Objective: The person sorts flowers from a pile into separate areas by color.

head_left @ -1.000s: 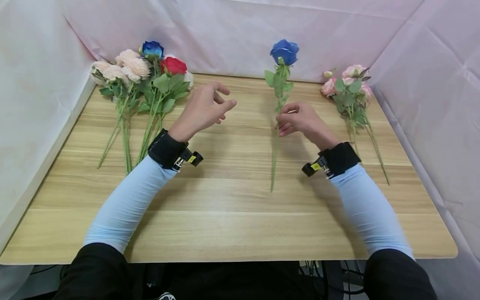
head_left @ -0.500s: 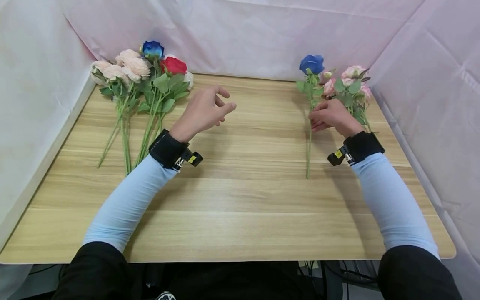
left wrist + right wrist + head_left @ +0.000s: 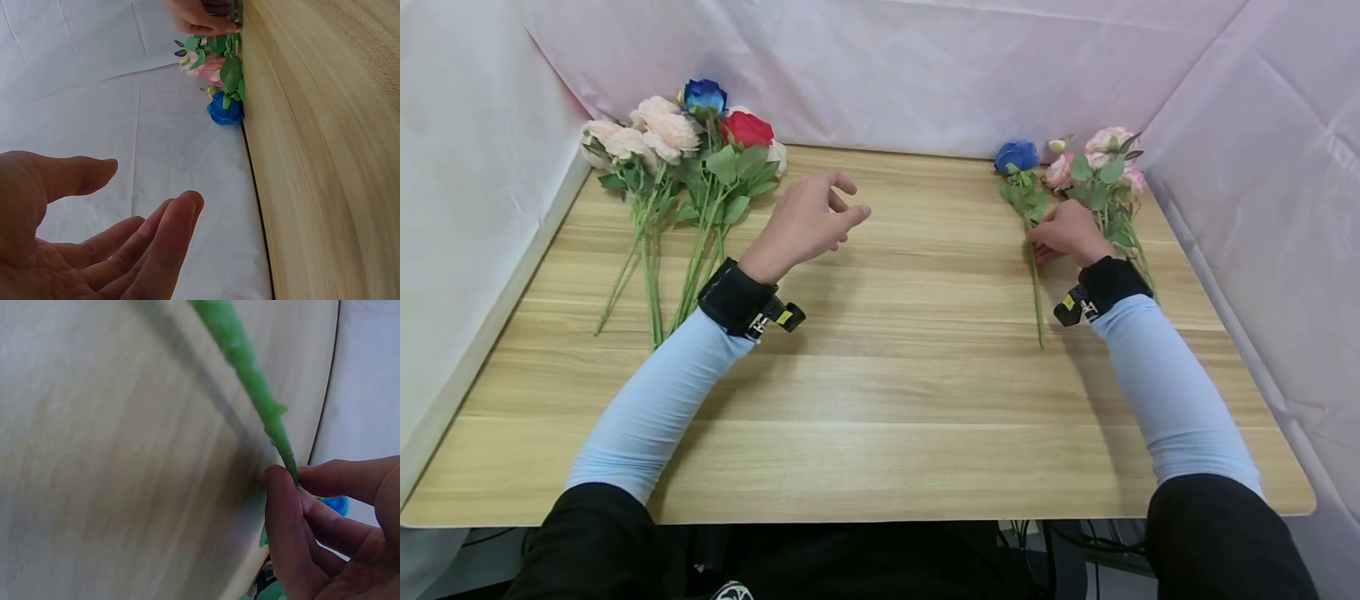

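Note:
My right hand (image 3: 1070,233) pinches the green stem (image 3: 250,381) of a blue rose between thumb and fingers, low over the table's right side. The rose's bloom (image 3: 1017,156) points toward the back edge, just left of a pink flower bunch (image 3: 1105,171). In the left wrist view the blue rose (image 3: 225,110) overlaps the pink bunch. My left hand (image 3: 808,215) hovers over the left-middle of the table with fingers spread loosely and nothing in them. Nearest to it are a red rose (image 3: 747,130) and its leafy stems.
At the back left, pale peach flowers (image 3: 666,133) and another blue rose (image 3: 704,97) lie with the red one, stems toward the front. White cloth walls (image 3: 880,75) enclose the back and sides of the wooden table (image 3: 865,417).
My right hand has carried the blue rose rightward to the pink bunch and lowered it, the bloom dropping toward the tabletop. The left hand has stayed nearly still.

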Demonstrator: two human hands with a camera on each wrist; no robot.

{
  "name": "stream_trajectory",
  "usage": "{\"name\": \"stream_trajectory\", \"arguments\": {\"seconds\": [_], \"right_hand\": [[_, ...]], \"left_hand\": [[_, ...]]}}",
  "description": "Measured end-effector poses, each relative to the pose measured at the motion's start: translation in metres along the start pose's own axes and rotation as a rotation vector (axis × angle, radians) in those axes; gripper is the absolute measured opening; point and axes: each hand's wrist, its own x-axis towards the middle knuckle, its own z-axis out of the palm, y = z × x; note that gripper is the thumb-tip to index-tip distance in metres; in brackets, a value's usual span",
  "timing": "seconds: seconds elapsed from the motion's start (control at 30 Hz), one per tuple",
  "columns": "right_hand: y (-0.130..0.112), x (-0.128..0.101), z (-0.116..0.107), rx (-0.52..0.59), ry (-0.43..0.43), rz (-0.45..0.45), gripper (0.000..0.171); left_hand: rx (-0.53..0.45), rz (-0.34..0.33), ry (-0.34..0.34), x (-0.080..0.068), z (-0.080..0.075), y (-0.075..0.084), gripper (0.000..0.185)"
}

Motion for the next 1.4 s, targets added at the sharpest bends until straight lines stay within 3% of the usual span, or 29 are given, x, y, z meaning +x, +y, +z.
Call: {"name": "stream_trajectory", "arguments": {"seconds": [0.23, 0.47, 0.67, 0.83, 1.0, 1.27, 1.4], "right_hand": [[-0.001, -0.003, 0.003, -0.228, 0.079, -0.064, 0.028], [0.001, -0.003, 0.006, -0.274, 0.096, -0.082, 0.029], [-0.003, -0.008, 0.004, -0.373, 0.16, -0.09, 0.046], [-0.017, -0.01, 0.007, -0.387, 0.167, -0.095, 0.052], [-0.036, -0.014, 0.02, -0.36, 0.133, -0.131, 0.044], [-0.071, -0.018, 0.052, -0.349, 0.07, -0.262, 0.042], [-0.087, -0.019, 0.07, -0.286, 0.037, -0.326, 0.035]], "left_hand": [[0.012, 0.006, 0.005, -0.001, -0.001, 0.001, 0.046], [0.03, 0.014, -0.005, 0.0, 0.003, -0.002, 0.045], [0.067, 0.027, -0.023, 0.002, 0.004, -0.002, 0.046], [0.095, 0.053, 0.013, 0.003, 0.005, -0.002, 0.043], [0.112, 0.068, 0.014, 0.004, 0.006, -0.003, 0.043], [0.2, 0.065, -0.073, 0.003, 0.006, -0.003, 0.043], [0.239, 0.064, -0.11, 0.004, 0.007, -0.002, 0.043]]}}
